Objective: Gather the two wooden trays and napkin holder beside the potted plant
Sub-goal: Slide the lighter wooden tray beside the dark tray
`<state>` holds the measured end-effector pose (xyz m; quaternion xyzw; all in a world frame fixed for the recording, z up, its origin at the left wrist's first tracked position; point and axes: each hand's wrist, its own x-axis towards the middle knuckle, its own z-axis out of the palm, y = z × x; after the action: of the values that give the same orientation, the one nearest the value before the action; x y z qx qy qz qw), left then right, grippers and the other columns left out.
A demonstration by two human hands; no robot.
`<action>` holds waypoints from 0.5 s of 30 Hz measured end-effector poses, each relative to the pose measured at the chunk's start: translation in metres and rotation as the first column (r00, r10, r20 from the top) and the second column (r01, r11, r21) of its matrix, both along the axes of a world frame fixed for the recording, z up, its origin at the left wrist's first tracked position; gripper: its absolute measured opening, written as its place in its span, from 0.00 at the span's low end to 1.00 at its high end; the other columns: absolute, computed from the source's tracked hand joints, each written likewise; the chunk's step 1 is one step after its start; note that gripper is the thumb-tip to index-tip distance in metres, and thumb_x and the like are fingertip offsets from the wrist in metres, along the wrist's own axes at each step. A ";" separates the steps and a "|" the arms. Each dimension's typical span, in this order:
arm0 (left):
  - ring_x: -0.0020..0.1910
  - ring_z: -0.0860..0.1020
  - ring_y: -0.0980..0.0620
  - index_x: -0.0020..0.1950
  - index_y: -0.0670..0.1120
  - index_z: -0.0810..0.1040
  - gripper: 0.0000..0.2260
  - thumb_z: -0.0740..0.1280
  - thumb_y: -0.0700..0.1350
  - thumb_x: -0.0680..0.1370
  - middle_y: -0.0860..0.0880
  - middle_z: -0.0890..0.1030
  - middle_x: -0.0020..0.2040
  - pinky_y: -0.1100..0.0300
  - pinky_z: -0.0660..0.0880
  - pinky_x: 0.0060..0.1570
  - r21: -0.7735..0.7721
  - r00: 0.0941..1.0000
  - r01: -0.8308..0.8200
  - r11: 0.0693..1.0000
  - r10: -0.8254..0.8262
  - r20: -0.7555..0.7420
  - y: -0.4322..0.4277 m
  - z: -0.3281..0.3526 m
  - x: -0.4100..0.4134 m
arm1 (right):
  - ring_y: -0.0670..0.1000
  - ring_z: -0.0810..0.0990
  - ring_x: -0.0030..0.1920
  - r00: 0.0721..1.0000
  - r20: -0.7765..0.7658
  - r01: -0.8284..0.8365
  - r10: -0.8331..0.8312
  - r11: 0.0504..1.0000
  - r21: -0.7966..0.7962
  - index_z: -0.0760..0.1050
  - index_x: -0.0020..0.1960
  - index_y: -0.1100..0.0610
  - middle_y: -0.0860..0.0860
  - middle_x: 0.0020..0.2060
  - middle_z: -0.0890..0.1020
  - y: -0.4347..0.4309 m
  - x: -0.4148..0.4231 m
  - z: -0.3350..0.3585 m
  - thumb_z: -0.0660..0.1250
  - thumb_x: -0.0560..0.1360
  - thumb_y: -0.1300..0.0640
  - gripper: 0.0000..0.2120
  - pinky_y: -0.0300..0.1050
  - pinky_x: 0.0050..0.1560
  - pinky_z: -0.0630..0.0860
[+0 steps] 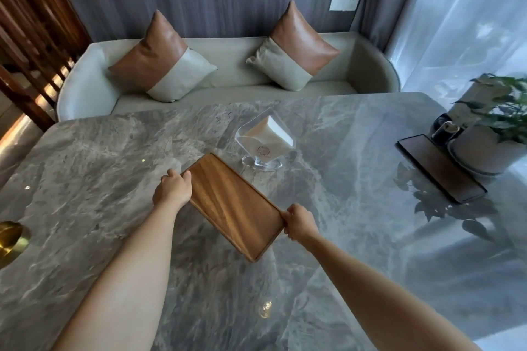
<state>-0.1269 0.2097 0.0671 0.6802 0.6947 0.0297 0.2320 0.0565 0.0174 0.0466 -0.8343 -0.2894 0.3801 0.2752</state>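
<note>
A light wooden tray (233,202) lies diagonally at the middle of the grey marble table (85,168). My left hand (173,188) grips its left long edge near the far corner. My right hand (300,222) grips its right edge near the near corner. Just beyond the tray stands a clear napkin holder (265,144) with white napkins in it. A second, darker wooden tray (440,168) lies at the right, touching the white pot of the potted plant (490,134).
A pale sofa (228,77) with two brown-and-grey cushions runs along the table's far edge. A small dark cup (445,129) stands left of the plant pot. A brass object (11,239) sits at the table's left edge. Curtains hang at the right.
</note>
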 end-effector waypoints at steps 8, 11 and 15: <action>0.66 0.70 0.35 0.68 0.37 0.64 0.23 0.50 0.52 0.81 0.34 0.69 0.68 0.46 0.68 0.62 0.118 0.991 0.115 0.986 -0.122 0.057 -0.014 0.043 0.117 | 0.54 0.74 0.35 0.989 0.025 0.140 -0.144 0.982 0.130 0.66 0.35 0.56 0.54 0.33 0.76 -0.037 0.087 0.027 0.57 0.79 0.54 0.15 0.49 0.38 0.71; 0.67 0.69 0.35 0.69 0.36 0.64 0.23 0.50 0.51 0.81 0.33 0.69 0.69 0.46 0.67 0.63 0.139 0.980 0.178 0.974 -0.188 0.061 -0.024 0.053 0.163 | 0.54 0.73 0.33 0.979 0.023 0.200 -0.205 0.970 0.139 0.68 0.39 0.59 0.56 0.35 0.76 -0.053 0.122 0.031 0.57 0.80 0.54 0.13 0.47 0.36 0.71; 0.67 0.69 0.35 0.70 0.36 0.63 0.23 0.50 0.51 0.81 0.33 0.68 0.69 0.46 0.67 0.63 0.124 0.962 0.259 0.958 -0.268 0.057 -0.043 0.057 0.222 | 0.55 0.75 0.40 0.955 0.028 0.288 -0.295 0.945 0.152 0.64 0.34 0.54 0.56 0.37 0.76 -0.077 0.168 0.031 0.57 0.79 0.54 0.15 0.48 0.40 0.70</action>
<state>0.0954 0.1664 0.1241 0.7775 0.5859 0.0637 0.2195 0.2244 -0.0599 0.0780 -0.8547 -0.1968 0.2918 0.3816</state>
